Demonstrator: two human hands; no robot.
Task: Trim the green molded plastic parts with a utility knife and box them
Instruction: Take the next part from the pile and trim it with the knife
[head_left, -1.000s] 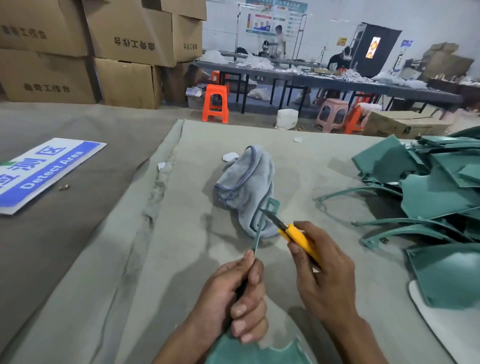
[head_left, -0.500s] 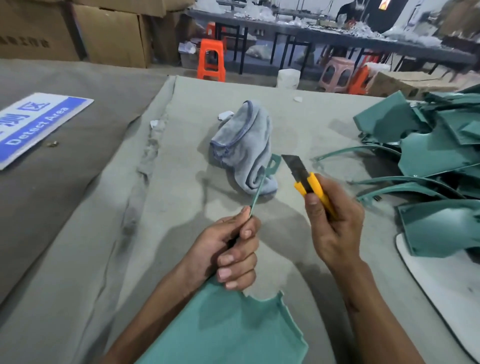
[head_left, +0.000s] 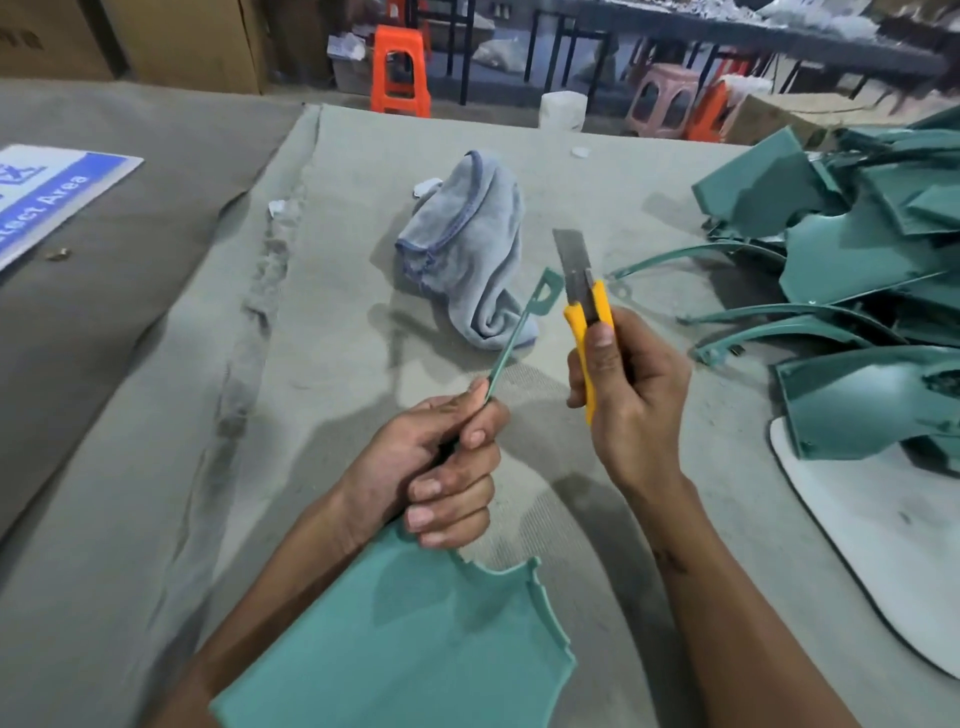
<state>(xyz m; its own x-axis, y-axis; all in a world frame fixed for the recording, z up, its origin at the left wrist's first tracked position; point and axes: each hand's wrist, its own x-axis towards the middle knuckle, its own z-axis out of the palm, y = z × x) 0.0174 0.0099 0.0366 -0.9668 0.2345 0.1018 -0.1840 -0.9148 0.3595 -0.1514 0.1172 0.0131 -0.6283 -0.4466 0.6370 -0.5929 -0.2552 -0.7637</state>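
My left hand (head_left: 441, 467) grips a green molded plastic part (head_left: 405, 639) by its thin arm, which rises to a small looped tab beside the knife. The part's broad flat body spreads below my wrist toward the bottom edge. My right hand (head_left: 631, 400) holds a yellow utility knife (head_left: 584, 306) upright, its steel blade extended and standing just right of the tab, not touching it. A pile of green parts (head_left: 857, 249) lies at the right of the grey table cover (head_left: 311, 395).
A crumpled grey cloth (head_left: 467, 249) lies just beyond my hands. A blue and white sign (head_left: 47, 200) lies at the left. A white board (head_left: 883, 540) sits under the pile at the right. Cardboard boxes (head_left: 182, 41), orange stools (head_left: 400, 70) and a long table stand beyond the table's far edge.
The knife has lifted off the part's tab and turned upright, to its right. My view has tilted down, showing more of the part's flat body.
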